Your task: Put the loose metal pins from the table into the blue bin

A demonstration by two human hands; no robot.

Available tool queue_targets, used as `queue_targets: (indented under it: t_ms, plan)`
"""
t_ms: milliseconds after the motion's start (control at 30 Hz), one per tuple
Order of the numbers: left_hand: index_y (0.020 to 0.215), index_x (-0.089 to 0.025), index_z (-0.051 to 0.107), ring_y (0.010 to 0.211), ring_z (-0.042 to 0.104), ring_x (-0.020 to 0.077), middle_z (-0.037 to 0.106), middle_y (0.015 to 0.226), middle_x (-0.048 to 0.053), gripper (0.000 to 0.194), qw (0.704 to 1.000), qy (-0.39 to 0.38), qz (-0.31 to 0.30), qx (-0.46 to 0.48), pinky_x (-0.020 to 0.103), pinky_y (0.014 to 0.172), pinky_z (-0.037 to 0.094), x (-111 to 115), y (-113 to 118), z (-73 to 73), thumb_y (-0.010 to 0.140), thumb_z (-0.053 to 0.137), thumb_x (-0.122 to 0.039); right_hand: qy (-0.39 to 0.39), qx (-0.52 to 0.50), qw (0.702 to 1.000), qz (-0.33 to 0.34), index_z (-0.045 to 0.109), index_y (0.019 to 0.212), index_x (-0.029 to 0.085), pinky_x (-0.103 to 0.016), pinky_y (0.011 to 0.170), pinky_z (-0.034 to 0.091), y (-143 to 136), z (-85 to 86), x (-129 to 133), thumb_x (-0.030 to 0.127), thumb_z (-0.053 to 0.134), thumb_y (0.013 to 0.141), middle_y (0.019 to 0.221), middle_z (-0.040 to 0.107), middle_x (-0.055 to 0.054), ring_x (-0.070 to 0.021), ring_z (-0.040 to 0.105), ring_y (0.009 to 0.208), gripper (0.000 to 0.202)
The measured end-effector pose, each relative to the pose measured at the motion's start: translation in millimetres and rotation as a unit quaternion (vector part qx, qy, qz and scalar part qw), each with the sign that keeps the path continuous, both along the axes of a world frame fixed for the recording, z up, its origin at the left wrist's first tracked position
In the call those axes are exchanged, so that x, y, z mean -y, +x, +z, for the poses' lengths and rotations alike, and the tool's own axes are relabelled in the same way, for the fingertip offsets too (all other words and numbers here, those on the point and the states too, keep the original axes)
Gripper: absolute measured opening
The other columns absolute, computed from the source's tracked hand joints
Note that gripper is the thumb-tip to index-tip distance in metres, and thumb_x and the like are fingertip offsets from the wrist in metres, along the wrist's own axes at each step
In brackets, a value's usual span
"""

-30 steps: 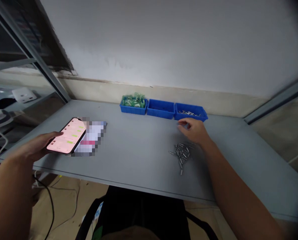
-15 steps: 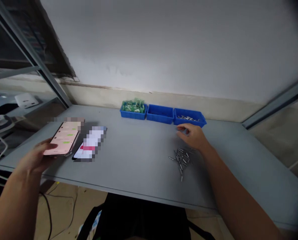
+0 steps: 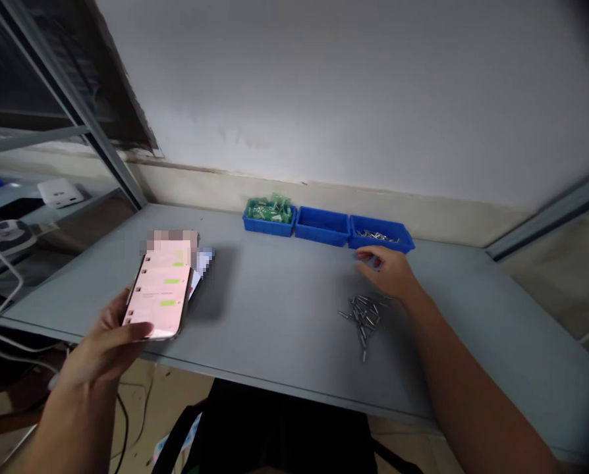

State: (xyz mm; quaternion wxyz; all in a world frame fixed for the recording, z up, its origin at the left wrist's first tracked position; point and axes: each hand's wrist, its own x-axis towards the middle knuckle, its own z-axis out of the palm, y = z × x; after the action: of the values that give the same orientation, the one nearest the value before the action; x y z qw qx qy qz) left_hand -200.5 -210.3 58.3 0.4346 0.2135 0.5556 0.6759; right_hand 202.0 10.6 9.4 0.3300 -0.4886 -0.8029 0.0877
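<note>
My left hand [image 3: 104, 345] holds a phone [image 3: 160, 296] with a lit pink screen above the grey table's [image 3: 284, 316] front left part. A second phone [image 3: 203, 262] lies on the table just behind it, mostly hidden. My right hand [image 3: 389, 271] rests on the table with loosely curled fingers, beside a pile of small metal pins [image 3: 365, 315] and just in front of the right blue bin [image 3: 381, 235]. Whether anything sits in its fingers is not visible.
Three blue bins stand in a row by the wall: the left one [image 3: 269, 217] holds green parts, the middle one [image 3: 323, 226] looks empty, the right one holds metal pins. A metal shelf frame [image 3: 91, 125], a white box [image 3: 60, 192] and cables lie to the left.
My left hand has lifted the phone and swung it rightward toward me, covering most of the second phone. My right hand has stayed near the pins.
</note>
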Motion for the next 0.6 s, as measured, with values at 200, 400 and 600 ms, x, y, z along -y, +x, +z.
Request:
queue_targets:
  t_ms: [200,400,600]
  plan:
    - [0.103,-0.021,0.064,0.089,0.066,0.0272,0.07,0.103,0.006,0.065,1.0,-0.016,-0.022,-0.006,0.026,0.066,0.055,11.7,17.5,-12.2,0.042,0.084,-0.016,0.004,-0.01,1.0,-0.007,0.069,0.095,0.019,-0.036,0.069,0.052,-0.5,2.8,1.5,0.029,0.059,0.072,0.092,0.072,-0.007,-0.0231,0.065,0.079,0.027]
    - [0.109,-0.025,0.062,0.091,0.065,0.025,0.069,0.1,0.003,0.069,0.999,-0.026,-0.018,0.01,0.025,0.07,0.055,25.3,58.3,-8.3,0.044,0.084,-0.017,-0.007,-0.008,1.0,-0.025,0.069,0.095,0.019,-0.037,0.07,0.052,-0.4,4.1,2.0,0.03,0.058,0.073,0.091,0.072,-0.007,-0.0232,0.065,0.078,0.027]
    - [0.121,-0.03,0.054,0.092,0.066,0.0336,0.069,0.107,0.006,0.084,0.993,-0.1,-0.054,0.037,0.034,0.066,0.058,51.5,86.9,0.0,0.043,0.086,-0.031,-0.042,-0.011,0.998,-0.041,0.069,0.092,0.019,-0.036,0.07,0.051,8.9,7.3,-2.1,0.032,0.058,0.073,0.088,0.071,-0.007,-0.023,0.064,0.077,0.025]
